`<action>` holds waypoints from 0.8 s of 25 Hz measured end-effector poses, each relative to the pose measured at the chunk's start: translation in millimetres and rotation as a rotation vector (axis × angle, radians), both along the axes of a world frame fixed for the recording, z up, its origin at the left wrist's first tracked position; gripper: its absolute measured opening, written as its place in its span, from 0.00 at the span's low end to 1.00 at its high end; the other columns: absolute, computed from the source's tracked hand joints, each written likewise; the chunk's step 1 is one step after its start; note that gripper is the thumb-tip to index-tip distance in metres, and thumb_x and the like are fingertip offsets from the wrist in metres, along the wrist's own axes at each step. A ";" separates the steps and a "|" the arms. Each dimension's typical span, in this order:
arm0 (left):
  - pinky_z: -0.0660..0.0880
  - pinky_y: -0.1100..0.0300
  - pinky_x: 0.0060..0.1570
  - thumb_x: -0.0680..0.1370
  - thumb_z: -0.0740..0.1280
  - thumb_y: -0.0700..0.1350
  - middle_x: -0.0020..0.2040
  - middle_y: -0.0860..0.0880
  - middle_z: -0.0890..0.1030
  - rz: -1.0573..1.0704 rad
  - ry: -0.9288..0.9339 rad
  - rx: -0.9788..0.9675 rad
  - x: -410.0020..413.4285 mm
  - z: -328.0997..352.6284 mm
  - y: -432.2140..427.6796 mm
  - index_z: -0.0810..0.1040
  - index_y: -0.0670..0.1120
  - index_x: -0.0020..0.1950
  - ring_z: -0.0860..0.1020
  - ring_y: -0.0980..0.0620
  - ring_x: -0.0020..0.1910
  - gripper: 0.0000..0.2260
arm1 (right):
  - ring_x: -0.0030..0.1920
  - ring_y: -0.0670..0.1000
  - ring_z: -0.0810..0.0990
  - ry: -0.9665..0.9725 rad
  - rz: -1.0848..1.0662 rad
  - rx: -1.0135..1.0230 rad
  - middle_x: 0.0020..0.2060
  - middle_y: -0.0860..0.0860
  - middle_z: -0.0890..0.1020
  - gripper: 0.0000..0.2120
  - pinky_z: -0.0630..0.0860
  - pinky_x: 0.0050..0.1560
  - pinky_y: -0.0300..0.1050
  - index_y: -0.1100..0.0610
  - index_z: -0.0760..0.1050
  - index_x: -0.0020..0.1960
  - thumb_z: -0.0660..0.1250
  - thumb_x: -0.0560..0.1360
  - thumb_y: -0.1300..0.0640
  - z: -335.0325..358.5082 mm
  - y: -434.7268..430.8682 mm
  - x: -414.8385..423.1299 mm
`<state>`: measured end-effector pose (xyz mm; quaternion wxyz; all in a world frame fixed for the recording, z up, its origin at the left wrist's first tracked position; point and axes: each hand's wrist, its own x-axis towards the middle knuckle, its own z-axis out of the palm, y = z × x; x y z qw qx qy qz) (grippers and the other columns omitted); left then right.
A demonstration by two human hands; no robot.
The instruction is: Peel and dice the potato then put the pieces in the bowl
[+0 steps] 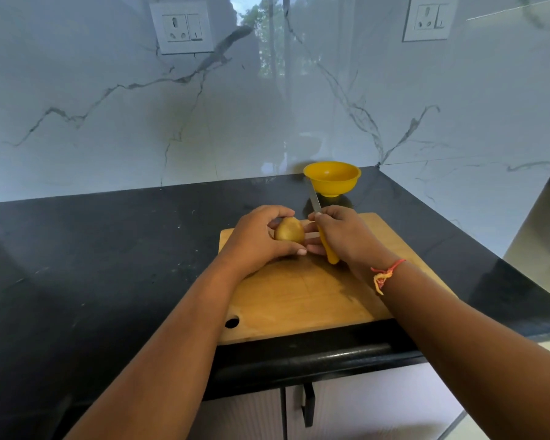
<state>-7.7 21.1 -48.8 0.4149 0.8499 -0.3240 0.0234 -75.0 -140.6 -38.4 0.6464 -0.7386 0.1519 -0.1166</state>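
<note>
An unpeeled brown potato is held just above the wooden cutting board, gripped between the fingers and thumb of my left hand. My right hand grips a knife by its yellow handle, right beside the potato. The blade points up and away toward the wall. A yellow bowl on a small foot stands behind the board, near the wall.
The board lies on a black stone counter whose front edge runs below it. A marble backsplash with two sockets rises behind. Cabinet doors with a dark handle sit under the counter. The counter ends at the right.
</note>
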 end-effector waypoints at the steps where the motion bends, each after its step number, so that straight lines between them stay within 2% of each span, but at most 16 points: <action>1: 0.76 0.64 0.52 0.66 0.81 0.52 0.57 0.59 0.76 -0.023 0.061 -0.017 0.2 1.2 2.5 0.75 0.55 0.69 0.76 0.59 0.54 0.33 | 0.49 0.56 0.86 0.003 -0.001 -0.001 0.51 0.56 0.84 0.10 0.85 0.46 0.48 0.58 0.77 0.59 0.59 0.85 0.56 1.2 -0.8 1.1; 4: 0.79 0.56 0.58 0.66 0.81 0.47 0.57 0.54 0.78 -0.093 0.205 -0.051 2.0 1.6 6.7 0.74 0.54 0.71 0.80 0.56 0.53 0.35 | 0.50 0.53 0.85 0.023 0.004 -0.042 0.51 0.55 0.83 0.12 0.84 0.43 0.43 0.59 0.77 0.61 0.59 0.85 0.56 2.7 -2.0 3.4; 8: 0.78 0.57 0.58 0.67 0.81 0.50 0.59 0.54 0.79 -0.069 0.159 -0.037 4.7 -0.3 4.9 0.74 0.53 0.70 0.78 0.58 0.55 0.33 | 0.49 0.51 0.85 0.046 0.007 -0.146 0.51 0.54 0.83 0.13 0.84 0.46 0.45 0.57 0.76 0.63 0.59 0.85 0.53 3.4 -3.2 0.6; 11: 0.76 0.55 0.62 0.65 0.81 0.53 0.63 0.56 0.79 -0.061 0.174 -0.058 4.6 -3.5 2.2 0.75 0.55 0.67 0.76 0.59 0.61 0.32 | 0.38 0.47 0.85 -0.027 -0.042 -0.500 0.42 0.50 0.84 0.09 0.84 0.42 0.45 0.51 0.75 0.57 0.57 0.85 0.51 4.4 -2.8 -15.6; 13: 0.76 0.55 0.63 0.64 0.81 0.54 0.63 0.55 0.79 -0.050 0.182 -0.075 4.4 -4.8 -0.3 0.75 0.54 0.66 0.77 0.57 0.62 0.32 | 0.34 0.45 0.83 -0.064 -0.056 -0.710 0.38 0.47 0.84 0.12 0.81 0.40 0.45 0.53 0.76 0.53 0.56 0.85 0.50 3.1 1.5 -27.7; 16: 0.77 0.59 0.59 0.64 0.81 0.54 0.62 0.53 0.80 -0.005 0.132 -0.077 2.3 -5.3 -2.9 0.75 0.52 0.66 0.78 0.57 0.59 0.32 | 0.41 0.49 0.81 -0.033 -0.028 -0.845 0.40 0.50 0.84 0.14 0.80 0.47 0.52 0.55 0.79 0.50 0.57 0.84 0.51 -1.5 8.7 -39.0; 20: 0.75 0.68 0.50 0.65 0.81 0.56 0.60 0.54 0.81 0.040 0.085 -0.079 -0.7 -5.0 -5.4 0.76 0.50 0.65 0.79 0.58 0.56 0.32 | 0.46 0.51 0.80 0.056 0.009 -0.904 0.44 0.51 0.83 0.12 0.79 0.49 0.51 0.56 0.77 0.52 0.57 0.84 0.51 -2.0 13.9 -44.4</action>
